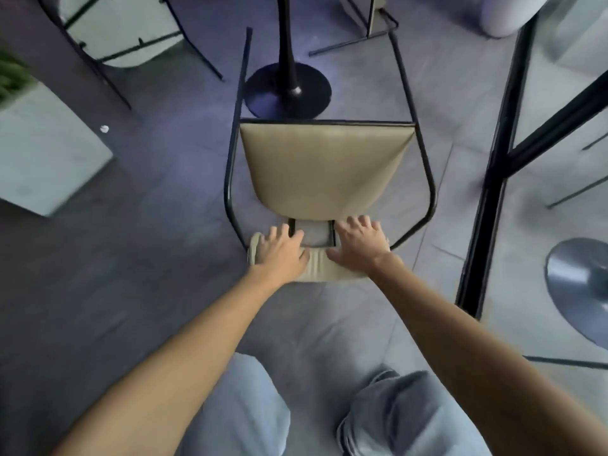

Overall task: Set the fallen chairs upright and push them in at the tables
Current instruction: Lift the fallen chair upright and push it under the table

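Observation:
A chair with a beige seat (325, 166) and a black tube frame (230, 179) is right in front of me on the grey floor. It looks tipped back toward me, its two long legs pointing away past the table's base. The padded beige backrest (317, 263) is the nearest part. My left hand (281, 250) lies over the backrest's left end with the fingers curled onto it. My right hand (360, 241) presses on the right end, fingers spread over the top edge.
A black pedestal table base (286, 90) stands just beyond the chair's seat. Another chair (125, 44) stands at the upper left and a white planter box (42, 153) at the left. A black-framed glass partition (493, 192) runs along the right, with a grey pedestal base (579, 284) behind it.

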Demonstrator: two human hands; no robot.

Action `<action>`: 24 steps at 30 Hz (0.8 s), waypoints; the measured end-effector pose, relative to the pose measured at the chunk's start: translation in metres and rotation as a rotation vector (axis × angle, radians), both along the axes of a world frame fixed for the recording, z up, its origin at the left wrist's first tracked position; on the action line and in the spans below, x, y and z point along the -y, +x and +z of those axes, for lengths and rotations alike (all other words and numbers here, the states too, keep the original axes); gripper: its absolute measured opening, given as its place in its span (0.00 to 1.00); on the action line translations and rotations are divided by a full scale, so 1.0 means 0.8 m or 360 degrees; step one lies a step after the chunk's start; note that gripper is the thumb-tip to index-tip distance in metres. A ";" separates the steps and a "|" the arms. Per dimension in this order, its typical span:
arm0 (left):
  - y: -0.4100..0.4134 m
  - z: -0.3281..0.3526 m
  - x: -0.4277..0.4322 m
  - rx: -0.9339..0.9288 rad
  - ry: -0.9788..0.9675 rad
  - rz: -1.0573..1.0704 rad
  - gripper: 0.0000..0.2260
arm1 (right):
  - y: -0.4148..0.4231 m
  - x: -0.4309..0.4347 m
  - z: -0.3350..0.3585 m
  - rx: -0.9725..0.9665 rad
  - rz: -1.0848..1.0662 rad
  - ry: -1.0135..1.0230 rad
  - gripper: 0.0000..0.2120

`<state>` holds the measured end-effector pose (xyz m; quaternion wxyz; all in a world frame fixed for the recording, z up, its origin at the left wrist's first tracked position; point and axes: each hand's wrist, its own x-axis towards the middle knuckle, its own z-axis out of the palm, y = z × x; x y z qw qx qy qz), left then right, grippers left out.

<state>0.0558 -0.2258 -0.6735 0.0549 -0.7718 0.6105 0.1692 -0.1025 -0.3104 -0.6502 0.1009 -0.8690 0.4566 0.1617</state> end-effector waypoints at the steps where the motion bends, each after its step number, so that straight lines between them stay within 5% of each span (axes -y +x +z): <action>1: -0.002 -0.036 0.003 -0.0036 -0.0008 0.0055 0.19 | 0.000 0.002 -0.037 0.0011 -0.0006 0.0008 0.30; 9: -0.020 -0.294 0.017 0.0067 0.0008 -0.0061 0.20 | 0.007 0.015 -0.310 -0.0027 0.0087 -0.0036 0.30; 16: -0.028 -0.433 0.023 -0.0168 0.0107 0.0075 0.18 | 0.023 0.018 -0.463 0.0199 -0.0060 0.0199 0.26; 20: -0.032 -0.481 0.025 -0.0656 0.0098 0.0727 0.16 | 0.017 0.012 -0.515 0.0586 -0.0557 0.0515 0.20; 24: -0.029 -0.521 0.020 -0.1301 0.0150 0.1761 0.20 | 0.014 0.000 -0.547 0.0804 -0.1241 0.0886 0.23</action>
